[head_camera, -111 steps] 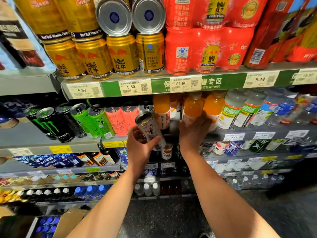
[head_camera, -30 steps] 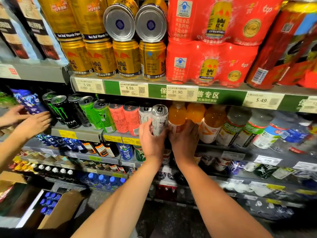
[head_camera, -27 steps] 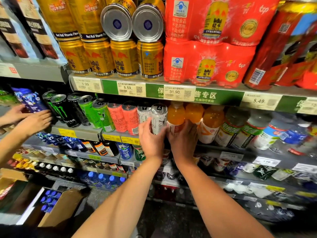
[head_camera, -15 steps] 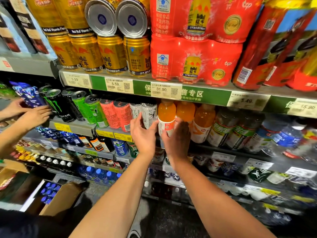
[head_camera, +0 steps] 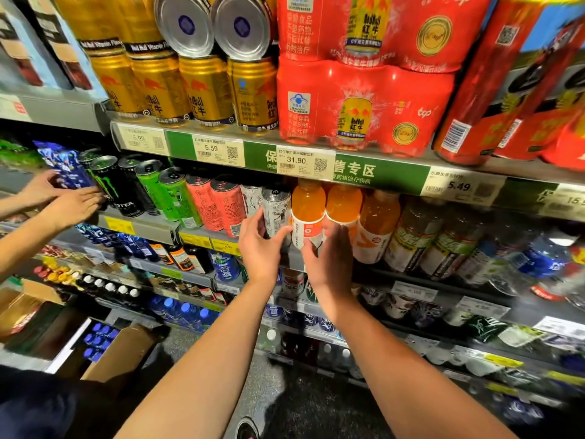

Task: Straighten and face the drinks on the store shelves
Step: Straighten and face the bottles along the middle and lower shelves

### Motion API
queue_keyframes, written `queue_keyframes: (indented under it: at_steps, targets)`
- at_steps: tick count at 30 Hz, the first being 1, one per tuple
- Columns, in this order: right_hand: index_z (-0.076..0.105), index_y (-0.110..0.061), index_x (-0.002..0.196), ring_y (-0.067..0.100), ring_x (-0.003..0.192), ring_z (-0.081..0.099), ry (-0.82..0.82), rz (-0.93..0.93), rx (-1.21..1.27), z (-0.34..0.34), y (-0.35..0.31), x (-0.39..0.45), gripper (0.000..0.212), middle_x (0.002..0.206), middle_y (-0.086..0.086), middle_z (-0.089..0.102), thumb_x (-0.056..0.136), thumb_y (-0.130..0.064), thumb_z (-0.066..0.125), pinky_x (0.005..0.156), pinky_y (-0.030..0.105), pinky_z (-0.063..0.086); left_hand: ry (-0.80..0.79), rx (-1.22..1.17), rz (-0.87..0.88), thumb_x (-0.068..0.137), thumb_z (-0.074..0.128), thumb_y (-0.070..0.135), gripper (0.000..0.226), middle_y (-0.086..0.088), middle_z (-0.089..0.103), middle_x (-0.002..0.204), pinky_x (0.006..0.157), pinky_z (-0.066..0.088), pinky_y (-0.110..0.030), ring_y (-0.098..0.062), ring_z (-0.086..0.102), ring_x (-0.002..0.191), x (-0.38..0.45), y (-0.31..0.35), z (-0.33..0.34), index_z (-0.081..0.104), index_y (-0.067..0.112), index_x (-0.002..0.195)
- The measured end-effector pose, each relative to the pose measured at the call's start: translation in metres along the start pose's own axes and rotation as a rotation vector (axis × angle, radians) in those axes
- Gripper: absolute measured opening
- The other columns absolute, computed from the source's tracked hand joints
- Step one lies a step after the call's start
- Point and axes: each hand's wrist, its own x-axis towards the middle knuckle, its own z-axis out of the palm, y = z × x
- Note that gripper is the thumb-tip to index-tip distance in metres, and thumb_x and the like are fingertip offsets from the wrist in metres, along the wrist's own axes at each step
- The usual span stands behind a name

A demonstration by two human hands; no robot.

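From the head camera, looking down at the shelves: the person's left hand is curled round the bottom of a silver can. The thumb is on the right side of the can and the fingers go round the left side. The can stands up straight at the front of the middle shelf, at the right end of the can row. The hand holds it low, probably so it can turn the can until the picture faces out.

The right hand has straight, loose fingers and holds nothing. Its fingertips touch the white label of an orange bottle, just right of the silver can. It looks like it steadies the bottle so it does not get bumped over.

Left of the silver can stand two pink cans, then green cans and black cans, all leaning back a bit. On the shelf above sit gold cans and a red pack. Far left, another person's hands touch the black cans and a blue bag.
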Motion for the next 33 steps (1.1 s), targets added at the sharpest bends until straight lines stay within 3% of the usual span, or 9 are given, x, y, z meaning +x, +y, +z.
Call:
queue_keyframes:
  at_steps: [5, 12, 14, 16, 21, 25, 27, 30, 33]
  targets:
    - [0.043, -0.006, 0.135, 0.035, 0.125, 0.048, -0.05, 0.042, -0.054, 0.0, 0.005, -0.005, 0.063, 0.134, 0.019, 0.051, 0.087, -0.046, 0.04, 0.1, 0.051, 0.043, -0.012, -0.026, -0.014, 0.073, 0.087, 0.031, 0.07, 0.005, 0.056, 0.107, 0.09, 0.048, -0.022, -0.01, 0.054, 0.097, -0.002, -0.003, -0.002, 0.059, 0.011, 0.134]
    - [0.053, -0.005, 0.125, 0.035, 0.114, 0.055, 0.071, 0.038, -0.055, -0.019, 0.016, -0.015, 0.042, 0.123, 0.018, 0.055, 0.089, -0.022, 0.068, 0.092, 0.047, 0.051, 0.03, -0.163, -0.023, 0.069, 0.09, 0.032, 0.055, -0.002, 0.059, 0.098, 0.082, 0.053, -0.047, -0.026, 0.058, 0.088, -0.018, 0.001, -0.007, 0.051, 0.045, 0.105]
    - [0.054, -0.007, 0.124, 0.029, 0.116, 0.053, 0.111, 0.056, -0.041, -0.029, 0.021, -0.019, 0.04, 0.124, 0.013, 0.053, 0.088, -0.019, 0.068, 0.096, 0.04, 0.05, -0.02, -0.193, 0.079, 0.072, 0.088, 0.028, 0.045, -0.004, 0.059, 0.094, 0.075, 0.051, -0.05, -0.029, 0.058, 0.083, -0.027, 0.003, -0.003, 0.055, 0.036, 0.101]
    - [0.054, -0.008, 0.124, 0.024, 0.117, 0.051, 0.16, 0.101, -0.062, -0.04, 0.024, -0.023, 0.039, 0.126, 0.009, 0.051, 0.09, -0.021, 0.066, 0.094, 0.03, 0.046, -0.139, -0.228, 0.089, 0.077, 0.085, 0.027, 0.035, -0.004, 0.062, 0.091, 0.073, 0.051, -0.045, -0.025, 0.061, 0.081, -0.04, 0.012, 0.0, 0.059, 0.021, 0.1]
    - [0.056, -0.006, 0.12, 0.031, 0.114, 0.053, 0.311, 0.241, -0.094, -0.073, 0.04, -0.031, 0.035, 0.123, 0.013, 0.053, 0.09, -0.021, 0.065, 0.092, 0.04, 0.047, -0.438, -0.271, 0.075, 0.073, 0.084, 0.043, 0.036, 0.007, 0.068, 0.095, 0.079, 0.052, -0.032, -0.014, 0.066, 0.089, -0.073, 0.038, 0.014, 0.061, 0.03, 0.097]
    - [0.061, -0.007, 0.109, 0.03, 0.102, 0.06, 0.474, 0.349, -0.095, -0.111, 0.056, -0.032, 0.026, 0.109, 0.014, 0.062, 0.085, -0.014, 0.067, 0.086, 0.036, 0.049, -0.692, -0.297, 0.124, 0.074, 0.086, 0.035, 0.037, 0.011, 0.068, 0.091, 0.076, 0.055, -0.027, 0.0, 0.066, 0.082, -0.093, 0.056, 0.03, 0.06, 0.033, 0.099]
    - [0.064, -0.004, 0.105, 0.029, 0.1, 0.059, 0.532, 0.361, -0.11, -0.127, 0.068, -0.034, 0.024, 0.105, 0.016, 0.062, 0.082, -0.008, 0.07, 0.087, 0.028, 0.046, -0.774, -0.294, 0.161, 0.076, 0.085, 0.034, 0.037, 0.006, 0.069, 0.098, 0.077, 0.056, -0.028, -0.007, 0.068, 0.088, -0.102, 0.064, 0.04, 0.06, 0.033, 0.103]
    - [0.063, 0.001, 0.104, 0.031, 0.101, 0.058, 0.599, 0.379, -0.11, -0.151, 0.087, -0.038, 0.026, 0.106, 0.019, 0.061, 0.081, -0.006, 0.074, 0.082, 0.016, 0.035, -0.846, -0.283, 0.177, 0.078, 0.084, 0.029, 0.036, 0.004, 0.067, 0.106, 0.069, 0.048, -0.01, -0.013, 0.066, 0.096, -0.119, 0.08, 0.055, 0.059, 0.031, 0.104]
    - [0.062, 0.001, 0.103, 0.036, 0.1, 0.059, 0.644, 0.38, -0.128, -0.179, 0.106, -0.037, 0.028, 0.105, 0.021, 0.061, 0.081, -0.009, 0.076, 0.086, 0.027, 0.041, -0.861, -0.276, 0.187, 0.075, 0.085, 0.027, 0.036, 0.007, 0.066, 0.105, 0.066, 0.049, -0.008, -0.014, 0.067, 0.098, -0.138, 0.091, 0.076, 0.06, 0.033, 0.101]
